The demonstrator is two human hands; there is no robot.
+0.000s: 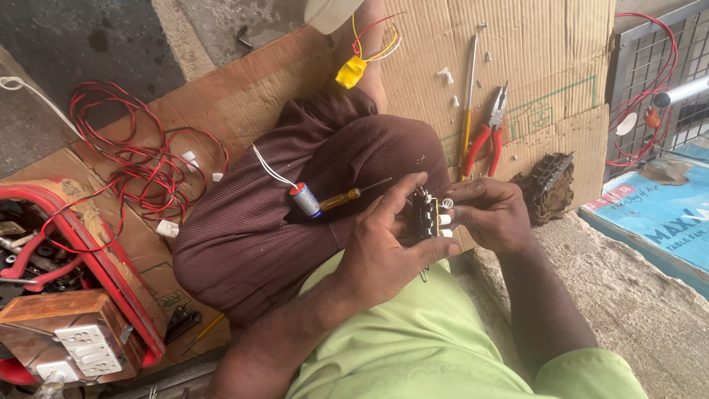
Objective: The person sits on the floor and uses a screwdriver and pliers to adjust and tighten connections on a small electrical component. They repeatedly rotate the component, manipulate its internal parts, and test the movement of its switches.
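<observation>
While left hand (384, 247) clamps black switch block (424, 214), right hand (491, 214) pinches its white terminal (445, 219); brace it against knee (369, 159).

Both hands (384, 247) (491, 214) together, fingers curled

Two hands (384, 244) (491, 214); one switch block (425, 214); two screwdrivers (353, 195) (468, 103); one pliers (490, 133); one capacitor (304, 199).

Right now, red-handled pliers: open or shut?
Open. The red-handled pliers lie on the cardboard with handles splayed apart; neither hand touches them.
</observation>
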